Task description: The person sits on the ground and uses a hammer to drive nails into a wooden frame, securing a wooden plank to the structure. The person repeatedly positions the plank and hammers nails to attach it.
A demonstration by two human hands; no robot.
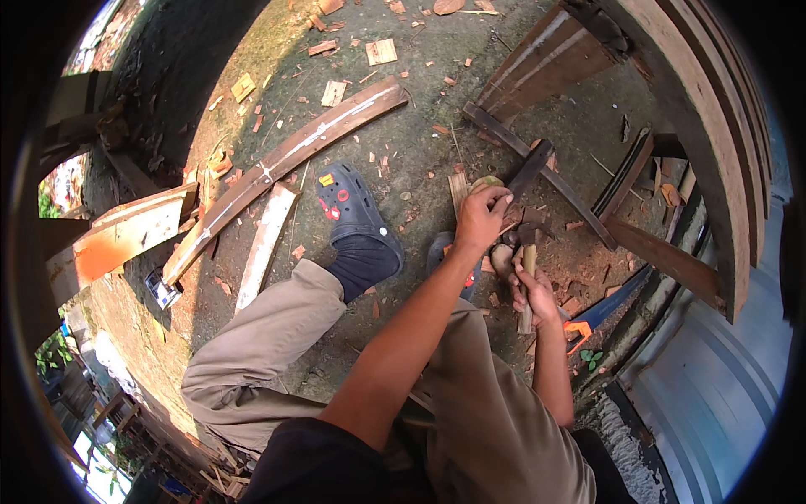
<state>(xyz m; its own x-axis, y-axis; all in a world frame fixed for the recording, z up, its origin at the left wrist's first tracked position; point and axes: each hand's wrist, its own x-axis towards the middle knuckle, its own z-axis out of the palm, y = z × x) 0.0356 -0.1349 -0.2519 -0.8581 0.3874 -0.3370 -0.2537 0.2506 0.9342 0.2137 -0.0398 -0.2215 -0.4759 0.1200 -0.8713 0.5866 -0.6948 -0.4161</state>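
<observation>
My right hand (pixel 539 292) is wrapped round the wooden handle of a hammer (pixel 527 260), whose dark head points away from me. Just left of the hammer head, my left hand (pixel 481 218) has its thumb and fingers pinched together; what they hold, if anything, is too small to make out. Its fingertips are close to the near end of a short dark wooden piece (pixel 529 170). That piece meets a long thin wooden bar (pixel 575 200), part of a brown wooden frame. My left hand partly hides a wood block below it.
A handsaw (pixel 617 301) with an orange handle lies right of my right hand. A long brown plank (pixel 290 160) and a paler board (pixel 267 244) lie at left. Wood chips litter the ground. Slanting boards (pixel 546 63) stand far right, beside a metal sheet (pixel 714 370).
</observation>
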